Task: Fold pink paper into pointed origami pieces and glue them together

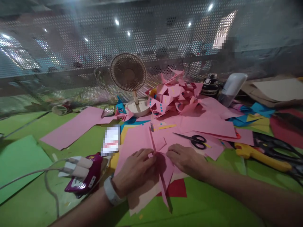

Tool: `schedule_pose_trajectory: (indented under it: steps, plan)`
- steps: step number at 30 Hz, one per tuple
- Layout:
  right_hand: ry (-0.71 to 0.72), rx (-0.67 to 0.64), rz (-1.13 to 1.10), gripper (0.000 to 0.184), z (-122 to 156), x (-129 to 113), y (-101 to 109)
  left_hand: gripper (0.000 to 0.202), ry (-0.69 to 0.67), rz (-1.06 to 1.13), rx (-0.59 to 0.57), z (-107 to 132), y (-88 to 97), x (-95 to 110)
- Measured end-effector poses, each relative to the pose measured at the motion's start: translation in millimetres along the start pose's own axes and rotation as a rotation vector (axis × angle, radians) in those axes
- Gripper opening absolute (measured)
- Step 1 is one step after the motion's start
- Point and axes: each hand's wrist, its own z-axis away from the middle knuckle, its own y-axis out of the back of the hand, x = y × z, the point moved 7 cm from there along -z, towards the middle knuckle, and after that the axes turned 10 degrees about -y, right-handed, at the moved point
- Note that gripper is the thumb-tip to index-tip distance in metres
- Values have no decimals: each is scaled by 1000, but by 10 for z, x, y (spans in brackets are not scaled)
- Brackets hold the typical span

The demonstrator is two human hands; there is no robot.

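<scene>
Green table (213, 208): left hand (134, 171) and right hand (187, 159) pinch folded pink paper (163, 170).

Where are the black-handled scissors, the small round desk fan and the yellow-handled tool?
black-handled scissors (198, 141), head view, on the handle loops.
small round desk fan (128, 72), head view, centre of the grille.
yellow-handled tool (260, 156), head view, mid-handle.

pink paper piece (163, 164), partly folded, creased upright, on green table
</scene>
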Motion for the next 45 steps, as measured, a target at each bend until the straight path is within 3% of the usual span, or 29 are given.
schedule_pose_trajectory:
  steps: [8,12,16,24,34,38,45]
  plan:
    - [-323,-26,-423,7,-72,210,25,22,60,35,-71,-20,-33,-5]
    - [-501,-139,-610,15,-70,294,-38,25,49,38,-81,-29,-29,12]
    - [-562,-196,-662,18,-63,301,-68,26,47,33,-98,-30,-44,4]
    - [-343,-91,-378,11,-46,169,-2,20,28,20,-64,-30,-38,-5]
    - [8,26,-95,27,27,8,23,22,-2,45,-45,-36,-38,3]
    - [157,22,16,27,44,-21,45,22,12,63,-26,-42,-25,5]
    - [267,-37,129,25,33,-122,140,24,17,78,-34,-57,-11,11]
